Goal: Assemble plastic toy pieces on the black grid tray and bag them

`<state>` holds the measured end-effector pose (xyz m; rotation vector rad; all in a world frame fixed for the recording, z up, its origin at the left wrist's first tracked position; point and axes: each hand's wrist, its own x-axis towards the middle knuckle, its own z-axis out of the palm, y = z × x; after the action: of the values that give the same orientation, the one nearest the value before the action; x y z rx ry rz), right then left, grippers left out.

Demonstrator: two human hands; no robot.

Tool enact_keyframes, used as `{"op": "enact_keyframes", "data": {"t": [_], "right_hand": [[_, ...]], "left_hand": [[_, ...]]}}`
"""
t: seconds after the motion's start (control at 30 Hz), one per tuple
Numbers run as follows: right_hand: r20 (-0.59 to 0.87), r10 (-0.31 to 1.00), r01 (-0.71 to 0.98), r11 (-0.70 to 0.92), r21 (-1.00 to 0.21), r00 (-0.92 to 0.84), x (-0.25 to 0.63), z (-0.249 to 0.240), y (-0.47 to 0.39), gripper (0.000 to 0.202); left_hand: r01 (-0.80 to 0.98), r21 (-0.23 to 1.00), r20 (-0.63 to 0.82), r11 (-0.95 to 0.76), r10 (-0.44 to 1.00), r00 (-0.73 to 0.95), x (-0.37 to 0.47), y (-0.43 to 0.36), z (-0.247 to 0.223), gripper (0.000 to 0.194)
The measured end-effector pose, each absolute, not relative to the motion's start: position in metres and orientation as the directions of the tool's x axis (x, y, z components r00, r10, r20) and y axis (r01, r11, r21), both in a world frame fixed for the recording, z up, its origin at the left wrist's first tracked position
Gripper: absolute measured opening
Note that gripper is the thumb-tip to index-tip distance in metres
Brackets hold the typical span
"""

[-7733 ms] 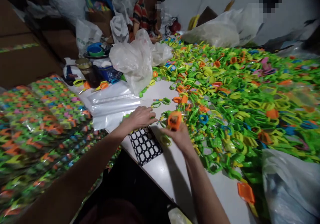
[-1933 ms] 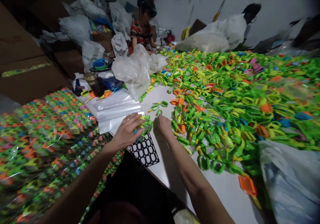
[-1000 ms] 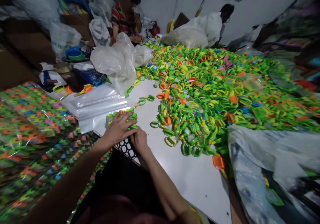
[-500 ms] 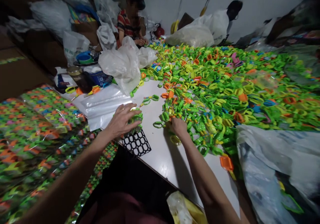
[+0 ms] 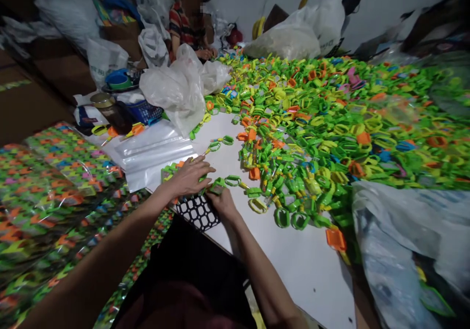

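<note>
The left hand [image 5: 189, 178] lay spread over toys [image 5: 168, 171] at the far end of the black grid [image 5: 198, 212]; the right hand [image 5: 224, 204] pinched a green toy [image 5: 217, 187], seemingly for loading; this called for finding an opening.

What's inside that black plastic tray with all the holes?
Small green, yellow and orange plastic toys seem to fill the far end of the black plastic tray. White tabletop shows through its nearer holes. Anything under the left grip is hidden.
</note>
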<state>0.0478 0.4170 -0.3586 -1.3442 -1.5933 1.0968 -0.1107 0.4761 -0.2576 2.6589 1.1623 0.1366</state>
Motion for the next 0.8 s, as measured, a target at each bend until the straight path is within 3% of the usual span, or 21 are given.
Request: {"op": "enact_keyframes", "data": {"t": [0.23,0.47,0.6,0.67,0.8], "right_hand": [[0.087,0.939,0.61,0.285,-0.74,-0.333,0.038,-0.355,0.433,0.032],[0.154,0.929,0.601,0.338,-0.724,-0.336,0.045,-0.36,0.409,0.032],[0.085,0.862,0.572,0.402,-0.715,-0.5,0.096,-0.355,0.436,0.023],[0.024,0.872,0.668,0.393,-0.632,-0.489,0.122,-0.334,0.487,0.024],[0.038,0.988,0.951,0.156,-0.266,-0.151,0.15,-0.288,0.607,0.033]], "left_hand": [[0.681,0.259,0.013,-0.685,0.707,0.707,-0.116,0.478,-0.261,0.05],[0.583,0.301,0.107,-0.755,0.634,0.766,-0.109,0.472,-0.269,0.033],[0.548,0.305,0.165,-0.779,0.61,0.775,-0.096,0.457,-0.287,0.038],[0.544,0.305,0.199,-0.782,0.611,0.766,-0.094,0.453,-0.294,0.038],[0.534,0.295,0.273,-0.792,0.605,0.748,-0.094,0.452,-0.304,0.032]]}}
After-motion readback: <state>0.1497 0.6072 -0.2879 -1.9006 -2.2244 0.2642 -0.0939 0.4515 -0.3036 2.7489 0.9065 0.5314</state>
